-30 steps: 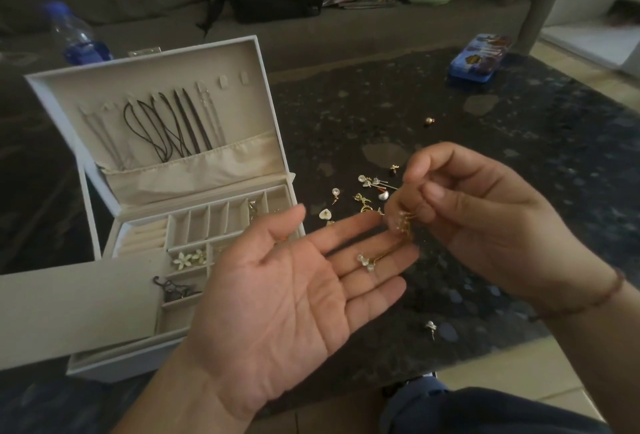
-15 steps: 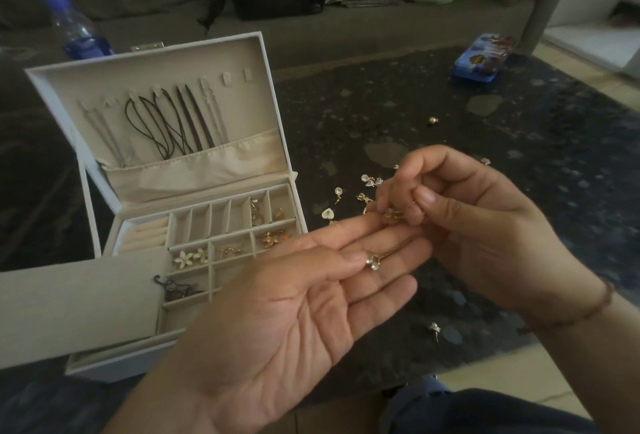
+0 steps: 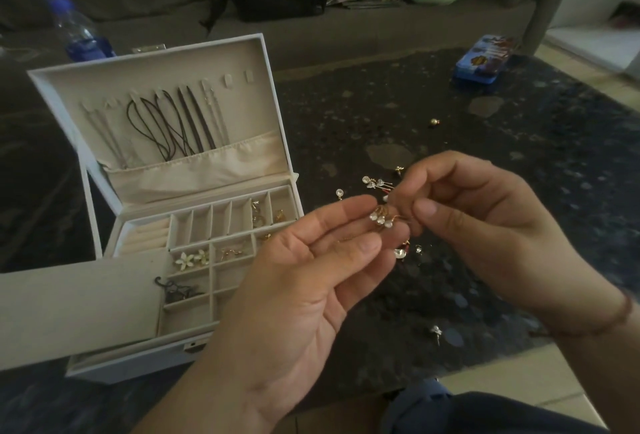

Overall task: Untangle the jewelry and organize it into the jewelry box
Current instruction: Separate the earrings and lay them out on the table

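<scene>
Earring cluster (image 3: pixel 381 219): gold wire, round pearly beads | pinched by both hands

Home living room, grey sofa (image 3: pixel 346 28), dark coffee table (image 3: pixel 519 191)

Bare forearms, thin reddish-brown bracelet (image 3: pixel 620 315) on right wrist — dark blue trousers (image 3: pixel 485 413)

The dark speckled table (image 3: pixel 519 191) carries the open white jewelry box (image 3: pixel 145 364) on its left side. Loose small earrings (image 3: pixel 375 183) lie scattered near the middle, one gold bead (image 3: pixel 433 121) farther back, and a blue tin (image 3: pixel 483 61) at the far edge.
</scene>
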The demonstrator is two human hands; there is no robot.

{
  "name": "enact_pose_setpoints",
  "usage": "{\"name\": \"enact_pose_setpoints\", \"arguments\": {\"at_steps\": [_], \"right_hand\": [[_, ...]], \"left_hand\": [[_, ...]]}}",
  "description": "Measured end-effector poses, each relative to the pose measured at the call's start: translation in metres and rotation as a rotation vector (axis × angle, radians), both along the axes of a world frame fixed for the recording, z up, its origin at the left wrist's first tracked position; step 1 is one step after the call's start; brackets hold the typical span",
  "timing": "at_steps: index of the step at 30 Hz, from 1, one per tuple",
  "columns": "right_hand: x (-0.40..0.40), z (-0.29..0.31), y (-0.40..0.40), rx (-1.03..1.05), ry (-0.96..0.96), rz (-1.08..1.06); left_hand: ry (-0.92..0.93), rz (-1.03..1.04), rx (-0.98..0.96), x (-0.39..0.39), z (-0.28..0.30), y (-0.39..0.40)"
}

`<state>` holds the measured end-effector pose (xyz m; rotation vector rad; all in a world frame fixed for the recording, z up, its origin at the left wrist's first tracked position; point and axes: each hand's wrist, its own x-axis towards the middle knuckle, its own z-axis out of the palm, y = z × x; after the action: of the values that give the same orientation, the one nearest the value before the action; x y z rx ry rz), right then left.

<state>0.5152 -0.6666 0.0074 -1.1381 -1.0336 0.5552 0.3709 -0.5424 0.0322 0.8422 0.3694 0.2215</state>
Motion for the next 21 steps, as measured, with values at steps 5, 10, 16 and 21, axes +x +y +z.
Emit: {"name": "enact_pose_setpoints", "arguments": {"at_steps": [5,10,16,21], "right_hand": [[-0.004,0.004,-0.003,-0.068,-0.089,0.028],[-0.008,-0.003,0.004,-0.167,-0.189,-0.077],[-0.006,-0.013,0.015,-0.291,-0.232,-0.244],[-0.008,-0.014,0.023,-0.409,-0.293,-0.320]], "left_hand": [[0.029,0.036,-0.088,-0.002,0.000,0.010],[0.122,-0.179,0.318,-0.012,-0.010,0.045],[0.423,-0.229,1.239,-0.028,-0.008,0.115],[0.596,-0.270,1.528,-0.038,-0.020,0.129]]}}
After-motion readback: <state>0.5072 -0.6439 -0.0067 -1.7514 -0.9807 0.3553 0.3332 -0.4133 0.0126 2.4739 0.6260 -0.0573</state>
